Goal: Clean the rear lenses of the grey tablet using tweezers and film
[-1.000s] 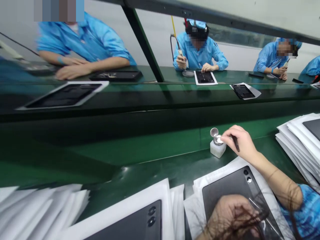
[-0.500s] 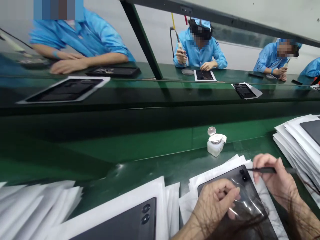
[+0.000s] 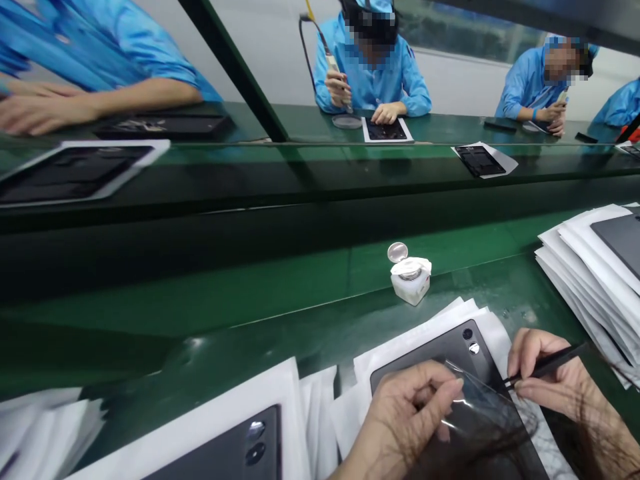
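My left hand [image 3: 410, 417] pinches the edge of a clear plastic film [image 3: 480, 400] between thumb and fingertips. The film is partly lifted and curls over a dark grey tablet back cover [image 3: 440, 347], which lies on white sheets [image 3: 367, 360]. Two round camera rings [image 3: 470, 340] sit near the cover's far corner. In my right hand [image 3: 560, 383] is a pair of black tweezers [image 3: 555, 360], slanted with its tip down at the cover's right edge. Loose strands of hair blur across the lower right, over part of the film and my right wrist.
A white dispenser bottle [image 3: 411, 288] with its lid up stands behind the cover. Another dark cover [image 3: 220, 447] lies on white sheets at front left. Stacks of white sheets rise at right [image 3: 575, 267] and left [image 3: 45, 430]. Co-workers in blue [image 3: 410, 77] sit across the raised green bench [image 3: 320, 170].
My view has shifted, so the scene slides left. The tweezers' tip has moved from the camera rings down to the cover's right edge. The film now stands raised from the cover.
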Demonstrator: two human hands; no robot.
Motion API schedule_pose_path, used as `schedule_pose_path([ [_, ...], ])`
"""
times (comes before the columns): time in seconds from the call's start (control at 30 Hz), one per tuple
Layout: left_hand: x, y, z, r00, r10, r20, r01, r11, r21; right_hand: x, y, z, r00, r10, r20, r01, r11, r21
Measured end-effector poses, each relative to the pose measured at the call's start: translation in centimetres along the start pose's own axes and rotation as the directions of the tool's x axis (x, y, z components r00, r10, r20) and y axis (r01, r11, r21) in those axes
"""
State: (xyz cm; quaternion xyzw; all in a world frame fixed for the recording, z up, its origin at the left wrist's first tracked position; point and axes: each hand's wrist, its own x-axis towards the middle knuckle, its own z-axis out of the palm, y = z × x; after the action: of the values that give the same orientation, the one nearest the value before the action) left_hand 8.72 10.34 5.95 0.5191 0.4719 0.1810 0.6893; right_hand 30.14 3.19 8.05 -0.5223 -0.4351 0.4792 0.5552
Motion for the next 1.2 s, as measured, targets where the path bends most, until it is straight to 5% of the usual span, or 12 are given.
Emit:
schedule_pose_path([
  [0.1,0.0,-0.3,-0.2,1.000,0.002,0.009,-0.003,1.000,0.012,-0.1,0.1,-0.1,0.995,0.008,0.097,-0.002,0.998,-0.070],
  [0.47,0.1,-1.3,-0.1,0.997,0.071,0.015,-0.071,0.997,-0.011,-1.0,0.0,0.1,0.995,-0.015,0.102,0.010,0.998,0.055],
  [0.6,-0.3,-0.9,-0.1,0.991,0.128,0.050,-0.131,0.989,0.064,-0.8,0.6,0.9,1.000,-0.023,0.001,0.022,0.982,0.186],
  [0.67,-0.5,-1.0,-0.2,0.947,0.310,0.085,-0.320,0.932,0.172,-0.1,1.5,1.5,0.993,0.051,-0.110,-0.019,0.961,0.275],
  [0.77,-0.4,-1.6,-0.2,0.829,0.542,0.139,-0.558,0.780,0.283,1.2,2.9,2.2,0.965,0.149,-0.214,-0.064,0.931,0.361],
  [1.2,0.0,-2.0,-0.2,0.661,0.734,0.156,-0.738,0.599,0.309,2.1,4.0,2.9,0.929,0.214,-0.302,-0.093,0.925,0.368],
])
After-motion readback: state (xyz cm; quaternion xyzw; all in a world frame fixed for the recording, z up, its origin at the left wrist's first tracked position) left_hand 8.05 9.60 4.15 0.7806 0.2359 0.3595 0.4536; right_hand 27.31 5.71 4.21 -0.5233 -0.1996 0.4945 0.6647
